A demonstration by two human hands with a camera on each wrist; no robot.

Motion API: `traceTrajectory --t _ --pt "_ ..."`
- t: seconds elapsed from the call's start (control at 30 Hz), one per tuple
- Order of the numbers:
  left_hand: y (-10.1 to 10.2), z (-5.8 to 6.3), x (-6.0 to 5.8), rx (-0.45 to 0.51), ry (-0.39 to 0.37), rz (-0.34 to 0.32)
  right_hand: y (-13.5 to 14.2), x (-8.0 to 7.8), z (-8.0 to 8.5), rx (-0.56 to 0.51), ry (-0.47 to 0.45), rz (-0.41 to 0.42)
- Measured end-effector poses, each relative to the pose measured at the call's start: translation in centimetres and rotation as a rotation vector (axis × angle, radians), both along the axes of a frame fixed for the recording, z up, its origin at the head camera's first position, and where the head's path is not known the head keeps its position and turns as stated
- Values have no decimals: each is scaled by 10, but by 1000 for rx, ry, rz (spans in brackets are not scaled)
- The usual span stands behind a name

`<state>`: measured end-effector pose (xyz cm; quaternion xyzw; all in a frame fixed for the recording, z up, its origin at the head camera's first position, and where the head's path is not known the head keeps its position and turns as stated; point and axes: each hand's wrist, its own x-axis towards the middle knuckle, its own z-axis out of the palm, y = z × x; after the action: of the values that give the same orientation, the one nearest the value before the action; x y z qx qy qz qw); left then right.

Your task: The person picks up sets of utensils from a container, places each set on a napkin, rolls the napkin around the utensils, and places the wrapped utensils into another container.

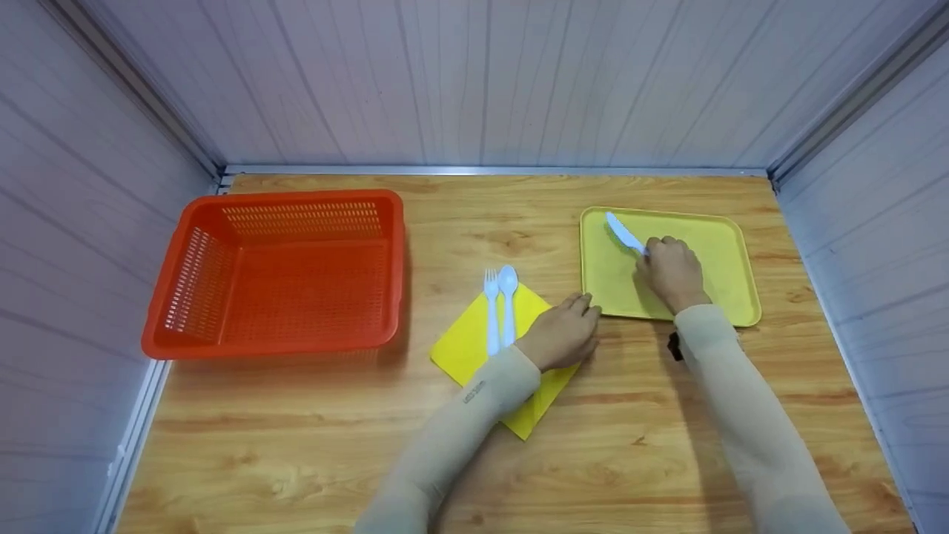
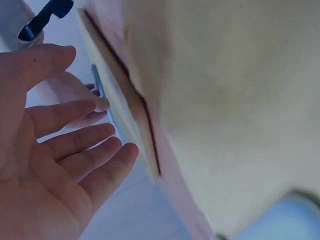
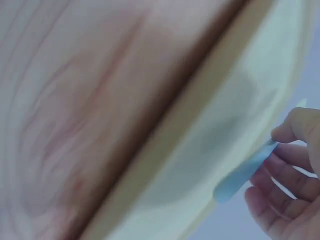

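A light blue plastic knife (image 1: 624, 233) is pinched between the thumb and fingers of my right hand (image 1: 673, 274), above the yellow tray (image 1: 723, 252). In the right wrist view the knife's handle (image 3: 244, 174) juts out from the fingertips. My left hand (image 1: 562, 332) lies over the right part of a yellow napkin (image 1: 461, 347), fingertips near the tray's front left corner. Its fingers look extended and hold nothing in the left wrist view. A light blue fork (image 1: 492, 315) and spoon (image 1: 508, 308) lie side by side on the napkin, left of that hand.
A large orange-red plastic basket (image 1: 398, 274) with slotted walls stands on the left of the wooden table (image 1: 296, 430). Pale panels (image 1: 474, 81) enclose the table at the back and on both sides.
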<state>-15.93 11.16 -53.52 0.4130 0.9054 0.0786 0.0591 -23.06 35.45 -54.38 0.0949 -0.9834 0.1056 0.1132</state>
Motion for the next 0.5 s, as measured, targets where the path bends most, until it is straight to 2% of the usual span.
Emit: traceTrajectory --t 0.17,0.3,0.4,0.5 --pt "-32 8 5 75 -30 72 -35 14 16 -91 -44 0" --pt "-64 8 9 150 3 142 -67 27 27 -131 -112 2" --pt "-89 5 13 205 30 199 -89 38 29 -188 -163 -11" --pt "-110 1 20 228 18 267 -111 46 24 -262 -219 -29"
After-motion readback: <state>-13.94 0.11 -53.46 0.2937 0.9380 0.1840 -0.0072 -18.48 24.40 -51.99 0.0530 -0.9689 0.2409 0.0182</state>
